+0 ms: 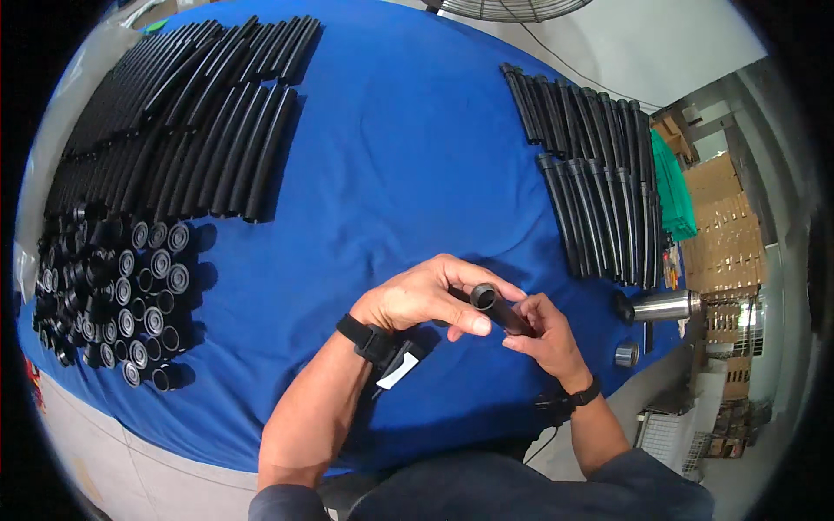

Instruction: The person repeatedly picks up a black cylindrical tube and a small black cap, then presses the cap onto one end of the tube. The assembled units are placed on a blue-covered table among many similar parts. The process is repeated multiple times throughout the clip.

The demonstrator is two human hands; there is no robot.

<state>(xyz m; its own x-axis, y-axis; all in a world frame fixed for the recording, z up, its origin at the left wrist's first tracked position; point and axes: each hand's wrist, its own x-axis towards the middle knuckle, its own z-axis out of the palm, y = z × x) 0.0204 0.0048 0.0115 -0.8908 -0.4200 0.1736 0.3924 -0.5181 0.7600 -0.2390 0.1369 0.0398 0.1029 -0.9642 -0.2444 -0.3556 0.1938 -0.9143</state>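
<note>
A black plastic tube [506, 314] is held between my hands over the near middle of the table, its hollow end tilted up toward me. My right hand [549, 337] is closed around its lower part, with the thumb along the near side. At the hollow end, my left hand [427, 297] curls its thumb and fingers about the tube; some of its fingertips are hidden behind it. Several loose black round caps [127, 260] lie in a cluster at the left. Beyond them are rows of plain black tubes [234, 152]. Tubes with wider ends [599, 208] lie in two rows at the right.
A blue cloth [408, 165] covers the table. At its right edge stand a steel bottle [665, 306] lying on its side and a small metal cup [626, 352]. Green material [671, 187] hangs beside the right rows. A fan [512, 7] is beyond the far edge.
</note>
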